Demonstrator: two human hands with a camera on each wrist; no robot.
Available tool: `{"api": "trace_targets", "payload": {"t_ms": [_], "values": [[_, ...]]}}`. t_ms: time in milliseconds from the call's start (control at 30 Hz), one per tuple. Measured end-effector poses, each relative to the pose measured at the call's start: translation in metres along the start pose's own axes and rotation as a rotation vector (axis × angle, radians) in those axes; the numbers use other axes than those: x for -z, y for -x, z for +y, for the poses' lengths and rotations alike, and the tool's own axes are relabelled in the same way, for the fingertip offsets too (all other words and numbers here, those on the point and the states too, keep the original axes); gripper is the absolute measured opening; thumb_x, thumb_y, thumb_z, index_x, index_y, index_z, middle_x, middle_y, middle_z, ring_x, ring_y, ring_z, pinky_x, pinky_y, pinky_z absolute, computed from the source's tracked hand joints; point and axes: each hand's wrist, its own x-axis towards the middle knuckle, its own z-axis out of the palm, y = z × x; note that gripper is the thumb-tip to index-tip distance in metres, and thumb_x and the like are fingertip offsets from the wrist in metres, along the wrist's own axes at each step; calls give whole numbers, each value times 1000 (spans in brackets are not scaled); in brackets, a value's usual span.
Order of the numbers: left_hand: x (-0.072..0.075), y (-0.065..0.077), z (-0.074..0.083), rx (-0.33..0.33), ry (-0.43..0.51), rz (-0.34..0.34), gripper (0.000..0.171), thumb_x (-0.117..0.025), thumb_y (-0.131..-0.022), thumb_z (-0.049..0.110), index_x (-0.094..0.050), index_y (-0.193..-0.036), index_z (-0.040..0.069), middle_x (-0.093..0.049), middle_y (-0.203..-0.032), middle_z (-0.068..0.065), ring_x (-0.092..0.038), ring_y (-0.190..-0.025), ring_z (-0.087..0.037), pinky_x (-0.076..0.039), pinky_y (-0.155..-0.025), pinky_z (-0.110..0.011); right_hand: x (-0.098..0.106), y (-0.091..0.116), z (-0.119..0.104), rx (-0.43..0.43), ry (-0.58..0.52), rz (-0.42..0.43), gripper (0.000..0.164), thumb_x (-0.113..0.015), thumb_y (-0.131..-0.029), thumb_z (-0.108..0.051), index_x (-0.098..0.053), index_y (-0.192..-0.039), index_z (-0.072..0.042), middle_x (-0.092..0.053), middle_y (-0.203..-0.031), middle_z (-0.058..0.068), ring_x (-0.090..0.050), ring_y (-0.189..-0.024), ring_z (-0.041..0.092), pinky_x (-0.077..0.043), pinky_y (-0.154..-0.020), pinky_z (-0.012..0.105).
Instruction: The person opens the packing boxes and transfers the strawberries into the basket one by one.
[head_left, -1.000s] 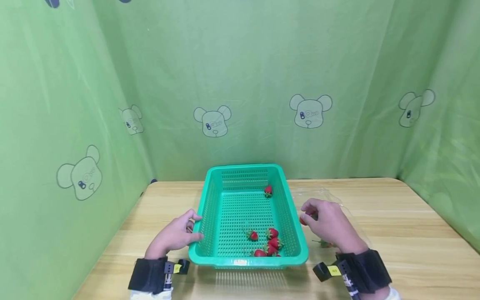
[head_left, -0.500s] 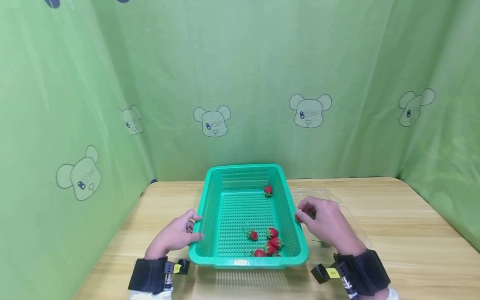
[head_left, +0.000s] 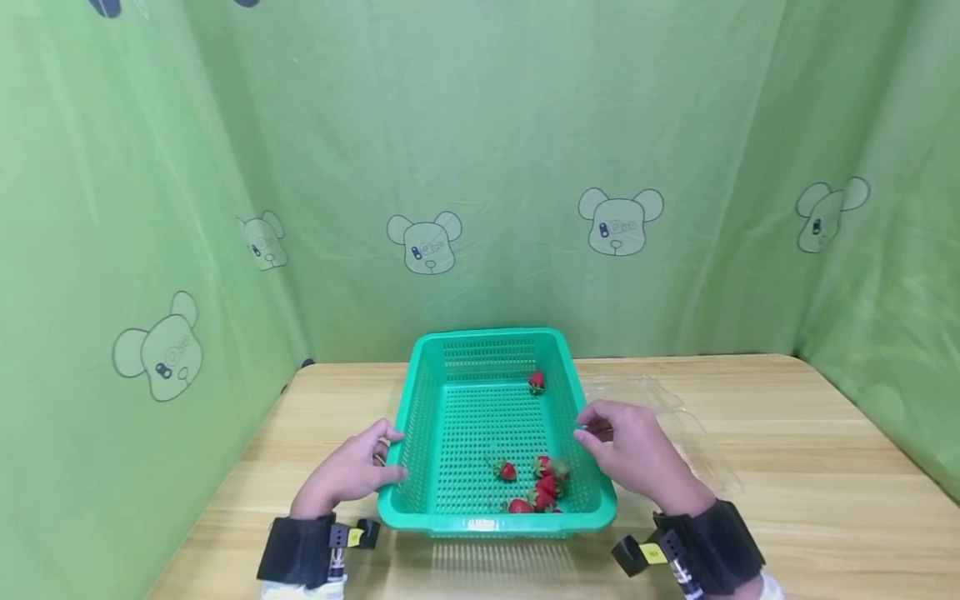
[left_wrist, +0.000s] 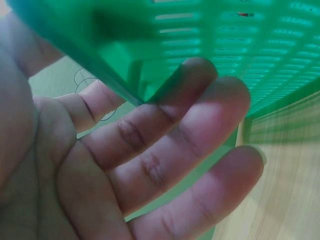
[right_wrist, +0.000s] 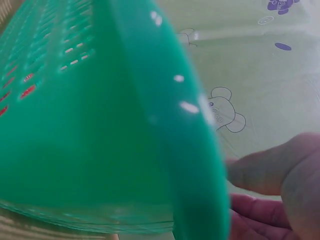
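A green plastic basket with slotted walls stands mid-table, tilted toward me. My left hand grips its left rim; the left wrist view shows fingers spread beneath the rim, the thumb passing over it. Several strawberries lie in the near right corner, one strawberry a little left of them and another strawberry at the far right. A blurred strawberry is beside the near cluster. Over the right rim hovers my right hand, thumb and fingers loosely bent, holding nothing that shows.
A clear plastic container lies on the wooden table right of the basket, partly behind my right hand. Green curtain with bear-head prints encloses the back and sides. Each wrist wears a black strap with a camera.
My right hand has moved left to the basket's rim and let go of a strawberry, which is now blurred inside near the cluster. The left hand and basket stay put.
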Motion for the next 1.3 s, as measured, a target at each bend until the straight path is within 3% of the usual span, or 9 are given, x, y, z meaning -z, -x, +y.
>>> {"api": "trace_targets", "payload": {"t_ms": [200, 433, 933, 1167, 1300], "values": [[0, -1, 0, -1, -11, -2, 35, -70, -80, 11, -47, -104, 3, -66, -98, -15, -62, -77, -20, -53, -66, -36, 1, 0, 7, -2, 6, -4, 6, -69, -84, -8, -65, -88, -9, -69, -83, 4, -66, -76, 18, -58, -68, 39], [1, -1, 1, 5, -28, -2, 33, -70, -81, 10, -47, -104, 3, -66, -95, -15, -62, -76, -20, -52, -66, -35, 5, -2, 27, -79, 52, 18, 5, -68, -85, -10, -65, -89, -7, -70, -86, 9, -66, -76, 23, -58, -67, 44], [1, 0, 2, 4, -9, -7, 35, -70, -80, 9, -47, -106, 2, -65, -93, -15, -63, -77, -21, -54, -66, -37, 13, 3, 72, -304, 144, -150, 25, -64, -85, -9, -62, -106, 4, -62, -107, 31, -59, -94, 43, -50, -77, 56], [1, 1, 3, 7, -13, -12, 37, -70, -80, 9, -47, -108, 0, -65, -90, -14, -62, -76, -20, -53, -66, -36, 10, 6, 88, -414, 169, -249, 27, -65, -83, -11, -61, -105, 4, -57, -111, 35, -56, -81, 32, -48, -74, 52], [1, 0, 2, 7, -15, -10, 39, -70, -80, 10, -47, -110, 0, -65, -90, -14, -62, -77, -20, -53, -66, -36, 5, 9, 96, -449, 154, -302, 28, -64, -81, -11, -61, -104, 3, -63, -90, 23, -56, -69, 25, -47, -64, 43]]}}
